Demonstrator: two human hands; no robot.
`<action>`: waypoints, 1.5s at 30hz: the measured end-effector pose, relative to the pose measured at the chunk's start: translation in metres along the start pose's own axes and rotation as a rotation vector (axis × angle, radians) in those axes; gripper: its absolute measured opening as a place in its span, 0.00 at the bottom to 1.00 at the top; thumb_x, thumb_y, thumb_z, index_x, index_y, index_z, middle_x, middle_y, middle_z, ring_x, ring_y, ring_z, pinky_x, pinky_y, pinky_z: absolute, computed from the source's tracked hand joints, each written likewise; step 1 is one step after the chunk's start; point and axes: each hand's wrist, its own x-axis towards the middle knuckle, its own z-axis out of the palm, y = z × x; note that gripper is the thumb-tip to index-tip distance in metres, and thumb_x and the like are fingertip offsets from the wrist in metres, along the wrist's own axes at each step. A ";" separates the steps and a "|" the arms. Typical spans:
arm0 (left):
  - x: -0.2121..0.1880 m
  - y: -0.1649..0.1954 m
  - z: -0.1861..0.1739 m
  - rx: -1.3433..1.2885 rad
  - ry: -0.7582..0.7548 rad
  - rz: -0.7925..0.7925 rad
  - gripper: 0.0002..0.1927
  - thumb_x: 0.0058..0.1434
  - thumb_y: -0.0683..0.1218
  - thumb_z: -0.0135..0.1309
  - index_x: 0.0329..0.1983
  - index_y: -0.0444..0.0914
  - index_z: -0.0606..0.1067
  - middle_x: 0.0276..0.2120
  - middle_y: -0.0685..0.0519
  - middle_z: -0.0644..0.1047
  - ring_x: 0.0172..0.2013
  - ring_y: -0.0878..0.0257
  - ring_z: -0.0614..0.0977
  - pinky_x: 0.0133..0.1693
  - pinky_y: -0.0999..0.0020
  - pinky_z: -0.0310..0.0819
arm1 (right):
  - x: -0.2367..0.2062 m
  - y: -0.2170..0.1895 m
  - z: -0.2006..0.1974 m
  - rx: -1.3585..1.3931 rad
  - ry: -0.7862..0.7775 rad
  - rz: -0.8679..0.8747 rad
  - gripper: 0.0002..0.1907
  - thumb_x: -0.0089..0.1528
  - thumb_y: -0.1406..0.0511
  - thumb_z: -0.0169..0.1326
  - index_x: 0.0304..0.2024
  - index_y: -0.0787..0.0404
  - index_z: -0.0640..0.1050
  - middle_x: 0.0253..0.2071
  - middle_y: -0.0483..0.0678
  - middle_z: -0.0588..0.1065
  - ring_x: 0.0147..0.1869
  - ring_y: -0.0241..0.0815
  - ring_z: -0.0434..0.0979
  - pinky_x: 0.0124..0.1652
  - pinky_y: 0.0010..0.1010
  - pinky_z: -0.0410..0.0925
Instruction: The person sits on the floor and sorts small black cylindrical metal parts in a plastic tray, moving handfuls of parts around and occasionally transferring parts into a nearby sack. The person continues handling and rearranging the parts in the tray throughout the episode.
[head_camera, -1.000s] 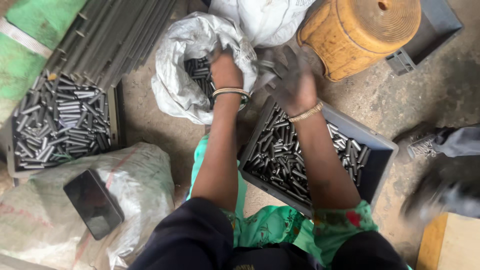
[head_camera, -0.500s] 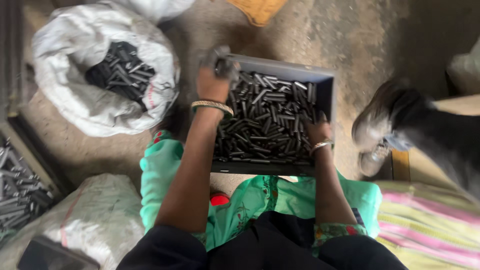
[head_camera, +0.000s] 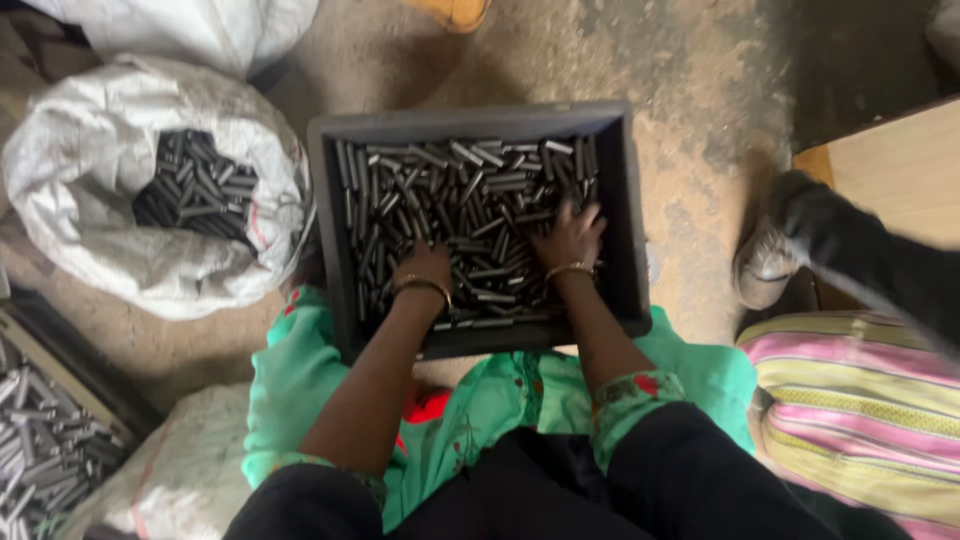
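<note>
At the far lower left of the frame the edge of a tray (head_camera: 40, 450) of grey metal pins shows, more of it than half a second ago, when only a sliver sat there. Above it, in the upper left, the open white sack (head_camera: 110, 250) of dark pins lies much where it was, a little lower in the frame now, and a second white sack (head_camera: 200, 30) has come into the top edge behind it.

The grey crate (head_camera: 625, 250) sits in the middle of the frame on the dusty floor, right in front of my knees, filled with short dark pins (head_camera: 470, 190). Earlier it stood further right and smaller in the view; now it is centred.

My left hand (head_camera: 425, 265) rests on the pins near the crate's near wall, left of centre. Half a second ago it was up at the crate's far left corner. The fingers are curled down into the pins; I cannot tell whether they grip any.

My right hand (head_camera: 570, 238) lies on the pins just right of the left one, fingers spread open and pressed flat into the heap. Before, it was lower, by the near right edge.

At the right of the frame another person's shoe (head_camera: 765, 260) and dark trouser leg stand beside the crate, lower than before, with striped cloth (head_camera: 850, 400) under it at the lower right.
</note>
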 end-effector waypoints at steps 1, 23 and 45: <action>0.000 0.002 0.000 0.012 -0.008 0.007 0.30 0.64 0.42 0.55 0.69 0.41 0.63 0.68 0.38 0.58 0.52 0.39 0.79 0.45 0.52 0.83 | -0.004 0.001 0.003 -0.046 0.068 -0.072 0.48 0.56 0.47 0.61 0.73 0.49 0.55 0.69 0.63 0.59 0.73 0.64 0.60 0.56 0.51 0.70; 0.028 -0.002 0.021 0.033 0.322 0.030 0.13 0.67 0.45 0.48 0.51 0.40 0.78 0.50 0.47 0.80 0.42 0.53 0.86 0.33 0.52 0.83 | -0.025 0.015 -0.039 2.395 -0.569 0.141 0.29 0.62 0.49 0.55 0.56 0.62 0.77 0.54 0.53 0.76 0.53 0.48 0.78 0.48 0.37 0.72; -0.102 -0.130 -0.212 -0.773 1.048 -0.455 0.27 0.53 0.44 0.58 0.59 0.40 0.72 0.57 0.43 0.69 0.46 0.42 0.80 0.44 0.53 0.80 | -0.044 -0.282 -0.192 1.664 -1.064 -0.481 0.49 0.64 0.35 0.36 0.78 0.55 0.47 0.80 0.54 0.47 0.82 0.58 0.50 0.71 0.55 0.55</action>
